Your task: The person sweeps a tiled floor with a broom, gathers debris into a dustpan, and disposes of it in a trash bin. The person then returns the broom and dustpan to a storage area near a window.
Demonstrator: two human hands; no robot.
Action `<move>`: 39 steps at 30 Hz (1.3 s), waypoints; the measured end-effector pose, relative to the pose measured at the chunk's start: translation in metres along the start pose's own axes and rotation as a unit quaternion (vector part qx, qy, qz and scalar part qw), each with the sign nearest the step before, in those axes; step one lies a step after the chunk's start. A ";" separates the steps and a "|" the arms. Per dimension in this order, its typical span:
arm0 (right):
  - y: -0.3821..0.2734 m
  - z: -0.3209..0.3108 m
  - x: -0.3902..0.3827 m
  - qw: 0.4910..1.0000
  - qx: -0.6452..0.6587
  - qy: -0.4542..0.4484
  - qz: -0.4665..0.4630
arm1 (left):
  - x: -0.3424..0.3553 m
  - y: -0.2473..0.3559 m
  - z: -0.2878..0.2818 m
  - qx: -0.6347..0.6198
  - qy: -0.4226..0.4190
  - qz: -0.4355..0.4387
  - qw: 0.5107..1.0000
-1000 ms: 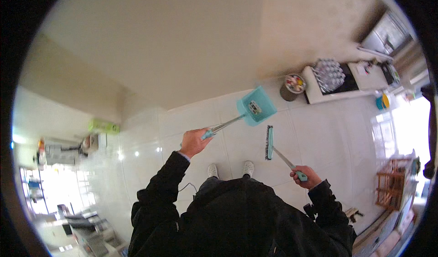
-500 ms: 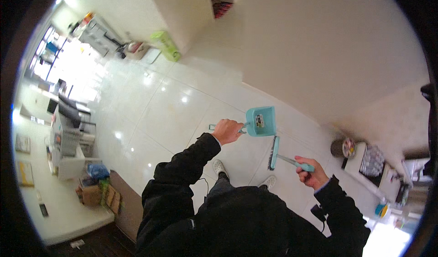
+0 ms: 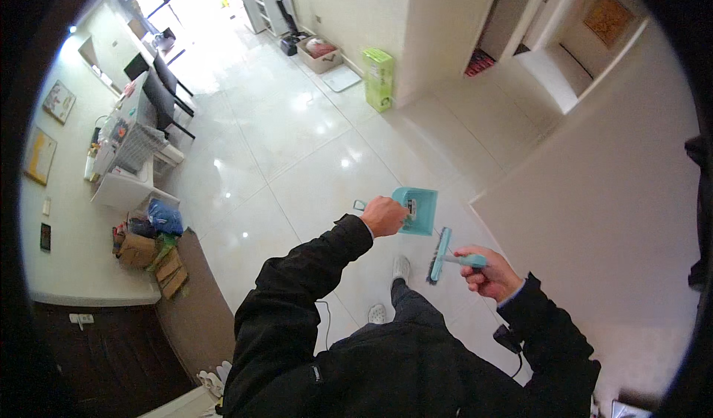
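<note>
My left hand (image 3: 388,216) is closed round the handle of a light blue dustpan (image 3: 422,211), whose open pan points to the right. A short loop of the handle sticks out on the other side of my fist. In my right hand (image 3: 488,273) is the light blue grip of a small hand brush (image 3: 440,256). Its narrow head with dark bristles hangs just right of and nearer than the dustpan, apart from it. Both tools are held over the pale tiled floor (image 3: 312,173). No dirt can be made out in the pan.
A green box (image 3: 378,80) stands by the wall corner ahead, next to a beige bin (image 3: 319,53). Cardboard (image 3: 137,251) and a blue bag (image 3: 164,217) lie at the left near a brown mat (image 3: 189,288). A wall (image 3: 587,217) runs along my right. Dark chairs (image 3: 167,95) stand far left.
My body has turned to the right and stepped, with my feet in new places. Both hands keep their tools; the brush head has come a little closer to the dustpan.
</note>
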State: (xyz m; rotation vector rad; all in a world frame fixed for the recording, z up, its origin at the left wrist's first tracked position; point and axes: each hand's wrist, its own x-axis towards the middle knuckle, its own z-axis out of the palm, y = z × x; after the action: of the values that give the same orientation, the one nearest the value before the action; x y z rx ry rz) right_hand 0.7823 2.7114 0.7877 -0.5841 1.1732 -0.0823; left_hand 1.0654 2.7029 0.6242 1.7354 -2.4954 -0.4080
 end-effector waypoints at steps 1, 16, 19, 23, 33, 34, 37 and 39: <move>-0.024 0.017 0.021 1.000 -0.014 -0.006 0.000 | 0.006 -0.022 -0.007 0.005 -0.001 -0.008 1.000; -0.372 0.290 0.363 0.968 -0.071 -0.240 0.026 | 0.094 -0.398 -0.137 0.071 0.131 -0.057 0.987; -0.436 0.322 0.442 0.967 -0.079 -0.236 0.050 | 0.127 -0.488 -0.144 0.063 0.125 -0.082 0.987; -0.513 0.394 0.534 0.956 -0.125 -0.256 0.070 | 0.148 -0.624 -0.160 0.065 0.125 -0.077 0.987; -0.705 0.649 0.676 0.948 -0.112 -0.276 0.109 | 0.131 -0.935 -0.302 -0.002 0.108 -0.083 0.991; -0.719 0.675 0.689 0.944 -0.111 -0.290 0.108 | 0.127 -0.963 -0.313 0.000 0.120 -0.084 0.989; -0.760 0.748 0.731 0.938 -0.146 -0.296 0.103 | 0.112 -1.053 -0.336 0.042 0.138 -0.095 0.985; -0.792 0.793 0.767 0.933 -0.163 -0.306 0.099 | 0.109 -1.118 -0.346 0.043 0.150 -0.092 0.984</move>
State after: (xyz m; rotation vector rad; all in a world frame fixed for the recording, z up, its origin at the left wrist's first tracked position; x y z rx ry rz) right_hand 1.9795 2.0727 0.7188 -0.7132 0.6279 0.4504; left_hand 2.1165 2.1776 0.6581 1.9035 -2.1830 -0.0434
